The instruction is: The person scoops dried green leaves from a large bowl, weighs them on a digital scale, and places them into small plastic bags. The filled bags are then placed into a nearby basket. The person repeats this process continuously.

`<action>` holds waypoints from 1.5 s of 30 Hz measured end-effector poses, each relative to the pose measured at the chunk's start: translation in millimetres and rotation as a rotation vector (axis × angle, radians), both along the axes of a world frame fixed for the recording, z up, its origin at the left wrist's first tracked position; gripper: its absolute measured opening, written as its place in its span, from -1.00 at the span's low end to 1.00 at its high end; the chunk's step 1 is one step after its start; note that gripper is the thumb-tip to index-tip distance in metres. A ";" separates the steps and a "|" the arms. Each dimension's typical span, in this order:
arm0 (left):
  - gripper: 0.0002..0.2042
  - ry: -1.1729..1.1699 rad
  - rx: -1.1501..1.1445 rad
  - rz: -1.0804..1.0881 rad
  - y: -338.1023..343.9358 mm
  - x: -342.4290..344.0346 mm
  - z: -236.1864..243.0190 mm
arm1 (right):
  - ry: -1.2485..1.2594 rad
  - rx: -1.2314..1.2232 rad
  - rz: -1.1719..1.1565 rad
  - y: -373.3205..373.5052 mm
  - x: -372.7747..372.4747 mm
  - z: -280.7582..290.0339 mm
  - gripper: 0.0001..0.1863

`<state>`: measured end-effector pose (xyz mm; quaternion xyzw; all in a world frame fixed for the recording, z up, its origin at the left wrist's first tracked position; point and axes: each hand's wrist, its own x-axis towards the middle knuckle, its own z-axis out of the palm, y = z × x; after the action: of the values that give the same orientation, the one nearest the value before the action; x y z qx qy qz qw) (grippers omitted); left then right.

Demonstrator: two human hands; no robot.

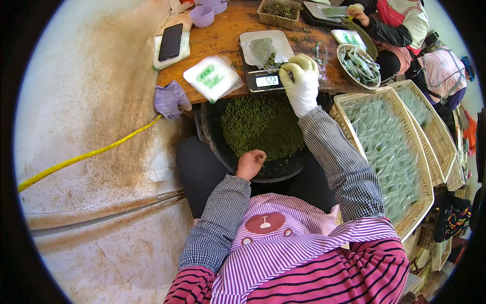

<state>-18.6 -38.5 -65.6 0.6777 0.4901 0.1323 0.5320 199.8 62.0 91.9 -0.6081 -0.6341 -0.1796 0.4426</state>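
My bare left hand has its fingers curled at the near part of a black tub of small green plant bits; what it holds is too small to make out. My white-gloved right hand is closed just above the front right of a digital scale, with something dark at its fingers that I cannot name. On the scale's pan, a clear bag holds green bits. A stack of printed clear bags lies to the scale's left, and a basket of green ties to its right.
The wooden table holds a phone, purple cups and a plastic box. A co-worker's hand is at upper right. Crates of filled bags stand right. A yellow hose runs left to a purple cloth.
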 end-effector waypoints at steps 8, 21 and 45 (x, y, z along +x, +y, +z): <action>-0.79 0.008 -0.014 0.000 4.6 -5.9 -22.2 | -0.008 -0.152 -0.042 14.6 -8.1 -5.4 -0.69; -0.79 0.038 -0.023 -0.016 0.3 1.3 -5.6 | 0.071 -0.289 -0.477 9.9 8.5 -23.9 -0.58; -0.79 -0.003 0.014 -0.022 2.3 2.1 -2.6 | -0.206 -0.055 -0.121 25.3 -12.1 8.0 -0.88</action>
<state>-16.5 -36.2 -68.2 0.6867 0.4809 0.1308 0.5292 187.7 87.3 99.9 -0.6355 -0.6431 -0.2500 0.3465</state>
